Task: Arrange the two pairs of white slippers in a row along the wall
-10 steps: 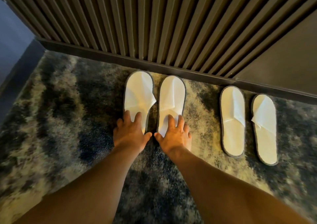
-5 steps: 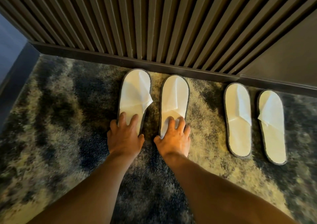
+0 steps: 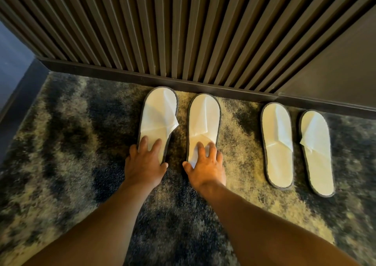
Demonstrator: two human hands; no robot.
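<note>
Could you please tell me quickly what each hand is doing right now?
Left hand: open, pressing flat on the far-left slipper.
Right hand: open, pressing flat on the second slipper.

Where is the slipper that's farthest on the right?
In the head view, the rightmost slipper lies on the carpet at far right, beside its pair-mate, toe near the wall's baseboard.

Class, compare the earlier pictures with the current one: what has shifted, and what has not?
Under the left hand and right hand, the left pair of white flat slippers slid up to the dark baseboard. Both hands stayed flat on the heels, gripping nothing. The right pair lay untouched on the mottled carpet.
</note>
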